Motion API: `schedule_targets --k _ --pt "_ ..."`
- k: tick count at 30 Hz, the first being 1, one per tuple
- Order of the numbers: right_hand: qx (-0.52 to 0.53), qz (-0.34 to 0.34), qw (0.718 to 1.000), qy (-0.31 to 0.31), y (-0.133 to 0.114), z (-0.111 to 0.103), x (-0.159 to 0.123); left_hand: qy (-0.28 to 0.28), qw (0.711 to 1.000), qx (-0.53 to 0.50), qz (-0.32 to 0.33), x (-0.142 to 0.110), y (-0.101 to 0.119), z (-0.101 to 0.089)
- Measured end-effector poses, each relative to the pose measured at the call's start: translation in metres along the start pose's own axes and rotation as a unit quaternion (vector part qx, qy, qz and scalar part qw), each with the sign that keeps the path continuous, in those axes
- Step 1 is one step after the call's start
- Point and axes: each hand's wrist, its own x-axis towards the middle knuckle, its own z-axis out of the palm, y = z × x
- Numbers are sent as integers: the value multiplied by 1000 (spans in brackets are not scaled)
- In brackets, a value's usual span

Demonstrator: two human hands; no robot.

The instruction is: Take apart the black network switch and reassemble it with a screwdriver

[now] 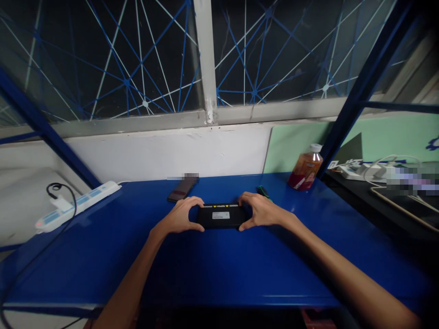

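Observation:
A flat black device [222, 216] with a white label and small yellow marks lies on the blue table [219, 269]. My left hand [182, 214] grips its left end, fingers curled over the far edge and thumb at the near edge. My right hand [259, 210] grips the right end the same way. Both hands hold the device flat against the tabletop.
A dark phone [181, 189] lies just behind the device. A green-tipped object [263, 191] sits behind my right hand. A bottle of orange liquid [306, 167] stands at the back right. A white power strip [78, 205] lies at the left edge. Cables and another strip [356, 170] are at the right.

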Motion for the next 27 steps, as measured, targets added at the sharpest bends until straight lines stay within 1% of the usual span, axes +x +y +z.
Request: schedule_targets --k 10,16,21,27 --pt "5 15 1000 -4 -1 1 0 8 1000 -2 7 -1 2 0" --pt "10 10 1000 -8 3 3 0 2 1000 5 -5 -1 1 0" --pt "-4 5 1000 -13 -2 0 -1 3 1000 12 -2 -1 -3 0" --pt "-16 -16 1000 -10 -7 0 -3 -21 999 20 13 -3 4 -2"
